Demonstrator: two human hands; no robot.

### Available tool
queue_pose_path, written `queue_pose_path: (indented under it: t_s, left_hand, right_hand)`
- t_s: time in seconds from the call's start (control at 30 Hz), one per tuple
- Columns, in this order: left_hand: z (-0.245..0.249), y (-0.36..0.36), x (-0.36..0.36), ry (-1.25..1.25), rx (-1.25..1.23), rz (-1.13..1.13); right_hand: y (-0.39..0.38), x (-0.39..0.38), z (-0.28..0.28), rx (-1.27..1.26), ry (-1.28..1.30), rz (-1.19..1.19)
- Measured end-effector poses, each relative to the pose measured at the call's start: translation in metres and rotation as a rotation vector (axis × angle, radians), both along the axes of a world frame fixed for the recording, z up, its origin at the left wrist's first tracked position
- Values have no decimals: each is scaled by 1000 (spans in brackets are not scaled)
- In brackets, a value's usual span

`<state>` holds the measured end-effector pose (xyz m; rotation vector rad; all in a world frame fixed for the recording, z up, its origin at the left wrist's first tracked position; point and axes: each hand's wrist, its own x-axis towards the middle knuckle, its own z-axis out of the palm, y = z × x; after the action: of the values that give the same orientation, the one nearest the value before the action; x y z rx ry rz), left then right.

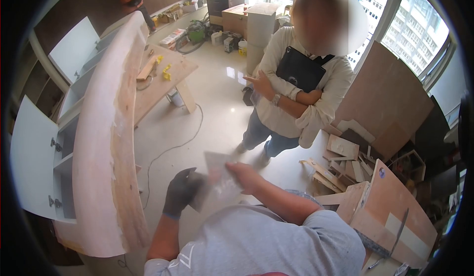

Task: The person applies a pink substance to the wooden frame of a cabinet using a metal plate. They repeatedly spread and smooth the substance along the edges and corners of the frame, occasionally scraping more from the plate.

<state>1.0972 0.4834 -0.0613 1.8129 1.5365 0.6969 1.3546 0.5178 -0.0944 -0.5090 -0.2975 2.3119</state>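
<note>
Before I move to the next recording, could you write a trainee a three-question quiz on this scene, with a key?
1. Which of the camera wearer's hands has a dark glove on?
A) the right only
B) the left only
C) both

2. True or false: the black tablet-style case is lying on the floor.

3. Fill in: the two white doors of the curved cabinet stand ____.

Key:
1. B; the right hand is bare and grips a blurred flat sheet.
2. False; the standing person holds the black tablet-style case against the chest.
3. Open.
</note>
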Motion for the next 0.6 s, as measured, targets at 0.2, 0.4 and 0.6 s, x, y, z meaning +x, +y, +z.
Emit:
queue_pose_path:
  t_s: [0.2,0.4,0.6]
  left_hand:
    - [1,-7,-9,-184,314,338]
    - [46,-32,45,61,606,98]
    - [37,-41,58,231,557,23]
  right_hand:
    - [12,-1,81,41,-349,-302]
    - [15,-26,30,-61,-318,-385]
    - [10,-17,41,28,-378,-293]
